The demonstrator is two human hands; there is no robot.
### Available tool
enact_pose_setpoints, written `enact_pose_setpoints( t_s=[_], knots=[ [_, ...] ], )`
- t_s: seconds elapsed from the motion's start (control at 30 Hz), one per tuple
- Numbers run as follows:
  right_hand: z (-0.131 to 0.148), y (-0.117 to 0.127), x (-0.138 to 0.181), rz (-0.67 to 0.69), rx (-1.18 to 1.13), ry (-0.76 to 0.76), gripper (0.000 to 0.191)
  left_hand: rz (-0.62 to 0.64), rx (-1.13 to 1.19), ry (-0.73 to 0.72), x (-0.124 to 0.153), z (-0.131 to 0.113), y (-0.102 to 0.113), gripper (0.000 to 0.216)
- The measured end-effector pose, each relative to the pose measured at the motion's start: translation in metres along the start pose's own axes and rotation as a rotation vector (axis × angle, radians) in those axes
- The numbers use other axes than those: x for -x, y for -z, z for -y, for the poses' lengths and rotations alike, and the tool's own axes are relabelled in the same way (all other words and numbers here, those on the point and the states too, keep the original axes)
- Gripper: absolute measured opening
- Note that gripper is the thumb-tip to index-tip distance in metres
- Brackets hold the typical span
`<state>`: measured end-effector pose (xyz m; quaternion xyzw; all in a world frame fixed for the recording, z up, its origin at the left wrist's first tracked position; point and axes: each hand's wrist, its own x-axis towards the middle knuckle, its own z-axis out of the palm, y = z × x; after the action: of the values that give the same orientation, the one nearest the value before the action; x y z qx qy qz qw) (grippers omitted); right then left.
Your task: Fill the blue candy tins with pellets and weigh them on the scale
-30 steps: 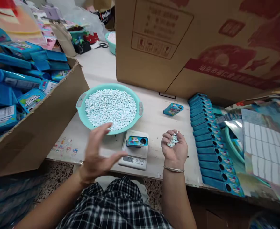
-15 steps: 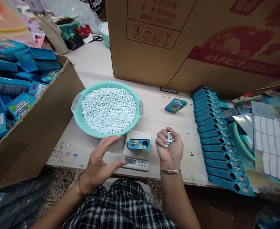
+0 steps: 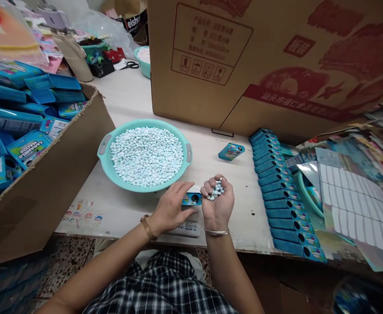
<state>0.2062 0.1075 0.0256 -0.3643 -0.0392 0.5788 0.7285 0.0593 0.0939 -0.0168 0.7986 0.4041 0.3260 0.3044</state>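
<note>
My left hand (image 3: pixel 170 209) reaches over the white digital scale (image 3: pixel 191 230), its thumb and fingers apart on either side of a small blue candy box (image 3: pixel 191 199). That box stands on the scale with its round hole facing up; whether the fingers touch it is hard to see. Cupped close to the box's right end, my right hand (image 3: pixel 219 211) has its fingers curled around a handful of pale blue candies (image 3: pixel 217 189). Behind my left hand sits a turquoise basin (image 3: pixel 104 172) full of the same candies (image 3: pixel 147 155). Most of the scale's display is covered by my hand.
A tilted blue box (image 3: pixel 231 151) stands alone beyond my right hand. A long row of blue boxes (image 3: pixel 284 205) lines the right side. On the left, an open carton (image 3: pixel 76 161) holds many blue boxes. A big cardboard box (image 3: pixel 204 100) blocks the back.
My left hand has moved right, from beside the scale to around the box on it. My right hand still holds its candies, closer to the box. The view has shifted slightly.
</note>
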Motion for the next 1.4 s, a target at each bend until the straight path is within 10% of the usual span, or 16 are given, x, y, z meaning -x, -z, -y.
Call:
enact_pose_setpoints(
  t_s=[0.33,1.03,1.17,1.4],
  knots=[
    [-0.012,-0.005,0.007,0.081,0.192,0.189,0.013,-0.053,-0.014,0.032,-0.009,-0.007,-0.006,0.031],
    [-0.004,0.0,0.0,0.086,0.102,0.05,0.012,-0.049,-0.024,0.056,-0.008,-0.005,-0.006,0.042],
    [0.023,0.009,-0.01,0.148,-0.08,-0.115,0.007,-0.087,0.007,0.029,0.002,-0.013,0.021,0.062],
    [0.083,0.05,-0.007,0.21,-0.22,-0.053,0.009,-0.514,-0.004,0.236,0.047,-0.025,0.096,0.039]
  ],
)
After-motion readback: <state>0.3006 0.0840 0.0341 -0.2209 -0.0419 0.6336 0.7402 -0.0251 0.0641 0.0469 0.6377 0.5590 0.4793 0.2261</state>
